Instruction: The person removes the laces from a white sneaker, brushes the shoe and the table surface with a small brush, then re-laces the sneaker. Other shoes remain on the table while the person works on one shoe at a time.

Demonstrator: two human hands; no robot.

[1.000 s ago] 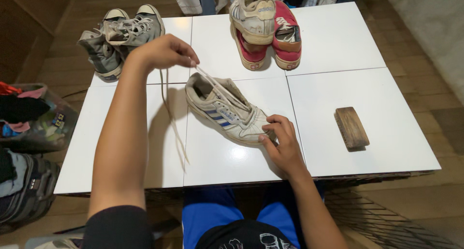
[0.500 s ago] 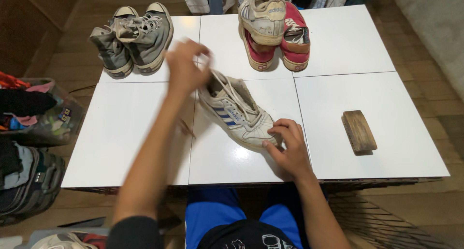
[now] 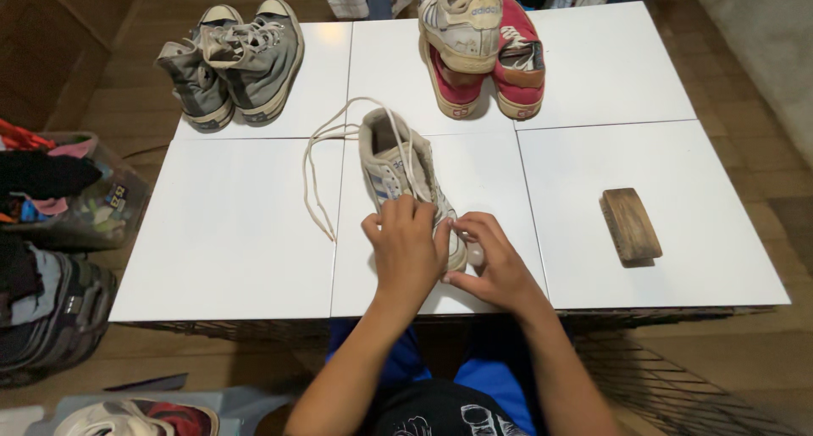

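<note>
Near the front edge of a white table [image 3: 229, 233], heel pointing away: a worn white sneaker [image 3: 396, 161] with blue stripes, turned so the toe and lower eyelets sit right under both hands. Left hand [image 3: 405, 248] laid over the toe end, fingers curled down and closed on the lace at the front of the shoe, wrist coming in low from the body. Right hand [image 3: 495, 262] pressed against the toe's right side, thumb and forefinger pinched together there, seemingly on the lace or the toe rim, hard to tell which. Loose lace [image 3: 315, 169] looped out to the left across the table, free of both hands. Well to the right, a wooden brush [image 3: 631, 224] lying flat. At the far edge, grey high-tops [image 3: 241, 55] and a red pair [image 3: 483, 59] with a white shoe stacked on top, clear of the work.
</note>
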